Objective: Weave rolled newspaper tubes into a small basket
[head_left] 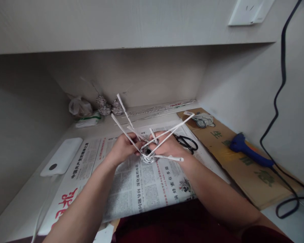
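Between my hands is a small round woven paper basket [148, 158], with a dark opening in its middle. Several white rolled-paper sticks [126, 133] fan out from its rim, up, left and right. My left hand [125, 145] pinches the basket's left side near the base of the sticks. On the far right side, my right hand [167, 143] has its fingers closed round the rim, partly hidden behind crossing sticks. Black-handled scissors [188, 143] lie just right of my right hand, their blades covered by it. Newspaper [126, 189] is spread beneath.
A white power bank [63, 157] with a cable lies left. At the back are a plastic bag [80, 107], woven pieces [103, 106] and long paper sticks [157, 109]. On cardboard [218, 148] at right rest a blue glue gun [250, 152], its black cord, and a grey bundle [204, 119].
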